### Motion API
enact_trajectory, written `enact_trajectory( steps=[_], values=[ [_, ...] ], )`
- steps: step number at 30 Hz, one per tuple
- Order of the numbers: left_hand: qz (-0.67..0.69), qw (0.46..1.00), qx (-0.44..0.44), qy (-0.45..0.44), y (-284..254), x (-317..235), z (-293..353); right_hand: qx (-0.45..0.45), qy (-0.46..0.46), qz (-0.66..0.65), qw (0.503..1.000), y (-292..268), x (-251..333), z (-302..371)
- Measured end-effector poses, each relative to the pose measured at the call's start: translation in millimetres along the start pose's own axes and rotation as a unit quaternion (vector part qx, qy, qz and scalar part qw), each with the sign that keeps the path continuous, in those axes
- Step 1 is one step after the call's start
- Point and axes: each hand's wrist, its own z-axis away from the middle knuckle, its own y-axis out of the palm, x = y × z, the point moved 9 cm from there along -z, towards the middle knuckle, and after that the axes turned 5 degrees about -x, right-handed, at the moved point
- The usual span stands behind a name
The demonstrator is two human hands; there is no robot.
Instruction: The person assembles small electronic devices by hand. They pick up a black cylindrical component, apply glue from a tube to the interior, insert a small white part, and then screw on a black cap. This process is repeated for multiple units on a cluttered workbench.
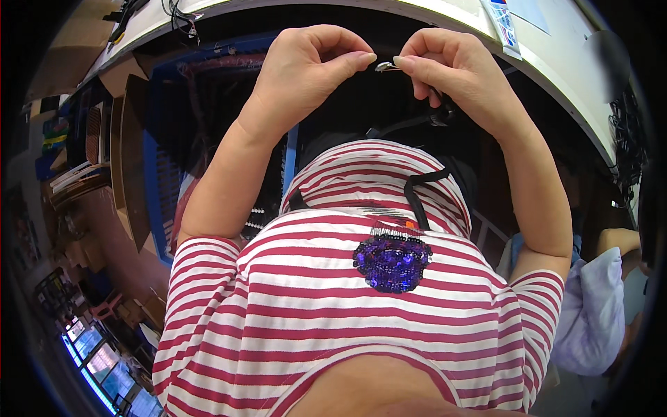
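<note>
Beside the white bench (pixel 556 80), a small, silvery-white, metallic-looking piece (pixel 383 67), likely light, stiff and best taken by its thin stem (pixel 394 67), is being pinched by the right hand (pixel 451 67), the left hand (pixel 302 69) being held closed, any contents untellable.

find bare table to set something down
The white tabletop looks bare between the tube, pale sheet and black cable bundle. It's crowded upper left around thin wires, and between left hand and right hand around a shiny piece.

Part (pixel 383 67) in right hand (pixel 450 64): too small to identify. Tube (pixel 501 26): cut off by upper edge. Dark object (pixel 611 66), upper right: blurred.
</note>
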Motion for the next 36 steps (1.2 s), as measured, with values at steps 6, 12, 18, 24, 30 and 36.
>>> enact_trajectory(
  steps=[6, 12, 18, 24, 30, 36],
  values=[
    [-0.04, 0.996, -0.035, 0.067, 1, -20, 6, -0.014, 0.008, -0.012, 1.0, -2, -5, 2],
    [-0.153, 0.982, -0.031, 0.104, 12, -22, 6, -0.001, 0.021, -0.073, 0.997, -2, -8, 3],
    [-0.09, 0.992, -0.017, 0.081, 9, -16, 1, 0.0, 0.047, -0.084, 0.995, -8, -11, 7],
    [-0.123, 0.99, 0.004, 0.072, 11, -18, -1, 0.046, 0.037, -0.015, 0.998, -5, -6, 7],
    [-0.127, 0.989, -0.002, 0.076, 3, -21, -3, -0.004, -0.02, 0.086, 0.996, -10, 8, 10],
    [-0.115, 0.991, 0.001, 0.075, 5, -23, -5, 0.067, 0.001, -0.014, 0.998, -7, -6, 10]
  ],
)
